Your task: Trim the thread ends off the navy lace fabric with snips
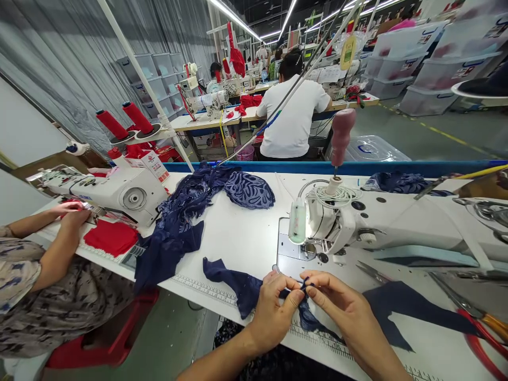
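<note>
both hands, left hand [273, 309] and right hand [343, 307], pinch a navy fabric piece [242, 286] on the white surface [238, 238] before the sewing machine [357, 225].

Both forearms come up from the bottom edge and angle inward, so the hands meet close together near the middle. The left hand [273, 309] is turned with its back toward the camera, wrist slightly bent, thumb and forefinger pinched together at the tips. The right hand [337, 301] lies palm down, fingers stretched leftward, their tips pressed against those of the left. Both pinches appear closed, though the fingertips overlap and the exact grip is hard to make out. The sleeves are out of view; both forearms are bare.
</note>
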`<action>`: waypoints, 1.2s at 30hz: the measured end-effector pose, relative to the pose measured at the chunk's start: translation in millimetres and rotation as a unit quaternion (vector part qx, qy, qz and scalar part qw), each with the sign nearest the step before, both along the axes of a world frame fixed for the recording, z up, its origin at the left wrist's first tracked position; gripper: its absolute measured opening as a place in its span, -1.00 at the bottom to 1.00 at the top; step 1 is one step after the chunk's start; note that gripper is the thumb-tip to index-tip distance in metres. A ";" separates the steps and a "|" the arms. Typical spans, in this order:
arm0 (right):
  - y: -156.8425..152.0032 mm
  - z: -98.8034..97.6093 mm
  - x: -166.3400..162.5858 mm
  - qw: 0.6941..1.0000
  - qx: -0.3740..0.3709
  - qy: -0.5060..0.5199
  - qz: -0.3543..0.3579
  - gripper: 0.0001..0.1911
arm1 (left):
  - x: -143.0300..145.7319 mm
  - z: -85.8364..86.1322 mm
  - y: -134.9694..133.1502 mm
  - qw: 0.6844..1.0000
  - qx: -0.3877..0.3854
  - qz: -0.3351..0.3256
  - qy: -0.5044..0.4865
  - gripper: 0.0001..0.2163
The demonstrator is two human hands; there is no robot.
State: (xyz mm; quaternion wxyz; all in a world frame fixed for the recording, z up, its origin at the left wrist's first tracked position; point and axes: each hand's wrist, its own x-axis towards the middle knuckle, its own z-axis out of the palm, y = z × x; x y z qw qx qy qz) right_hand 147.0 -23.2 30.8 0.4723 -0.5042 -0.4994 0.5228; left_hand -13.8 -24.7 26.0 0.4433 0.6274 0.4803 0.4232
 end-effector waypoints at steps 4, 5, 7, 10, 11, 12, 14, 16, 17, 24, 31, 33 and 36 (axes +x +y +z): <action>0.3 2.4 -0.5 0.999 -0.035 0.016 0.002 -0.64 | -0.2 -2.1 0.4 1.000 0.002 -0.013 -0.003 -0.83; 0.4 2.8 -0.9 0.999 -0.039 0.020 -0.002 -0.63 | -0.1 -2.3 0.3 1.000 0.002 -0.014 -0.003 -0.82; 0.4 2.8 -2.0 0.998 -0.046 0.032 -0.012 -0.63 | 0.4 -2.8 -0.1 1.000 0.002 -0.016 -0.004 -0.82; -0.2 1.1 -4.1 0.997 -0.055 0.055 -0.026 -0.64 | 1.4 -5.5 -1.4 1.000 0.005 -0.022 -0.003 -0.79; -0.6 0.2 -4.9 0.996 -0.059 0.067 -0.032 -0.64 | 1.4 -6.7 -1.8 1.000 0.007 -0.024 -0.002 -0.79; -1.2 -0.9 -5.7 0.994 -0.064 0.082 -0.038 -0.65 | 1.3 -7.7 -2.1 1.000 0.009 -0.026 0.000 -0.78; -2.6 -3.4 -7.4 0.991 -0.073 0.102 -0.054 -0.65 | 0.6 -8.5 -2.2 1.000 -0.001 -0.026 0.004 -0.76; -3.8 -6.1 -9.4 0.989 -0.074 0.105 -0.077 -0.63 | 0.4 -7.8 -1.9 0.999 -0.028 -0.023 -0.005 -0.76; -4.2 -7.2 -10.8 0.989 -0.069 0.100 -0.088 -0.63 | 1.0 -7.2 -1.6 0.999 -0.045 -0.018 -0.014 -0.75; -10.4 2.2 -21.6 0.994 -0.048 0.071 -0.067 -0.65 | 3.4 -6.5 -0.4 0.995 -0.086 -0.008 -0.051 -0.66; -36.6 5.1 67.6 0.929 0.075 -0.279 -0.232 -0.69 | -113.2 55.2 19.1 0.963 -0.014 0.010 -0.267 -0.61; -34.4 -3.0 108.5 0.855 0.145 -0.431 -0.249 -0.67 | -134.1 71.8 29.2 0.969 0.006 -0.019 -0.247 -0.66; -23.0 -14.2 146.5 0.807 0.183 -0.518 -0.216 -0.68 | -113.9 74.8 36.6 0.989 -0.079 -0.087 -0.089 -0.78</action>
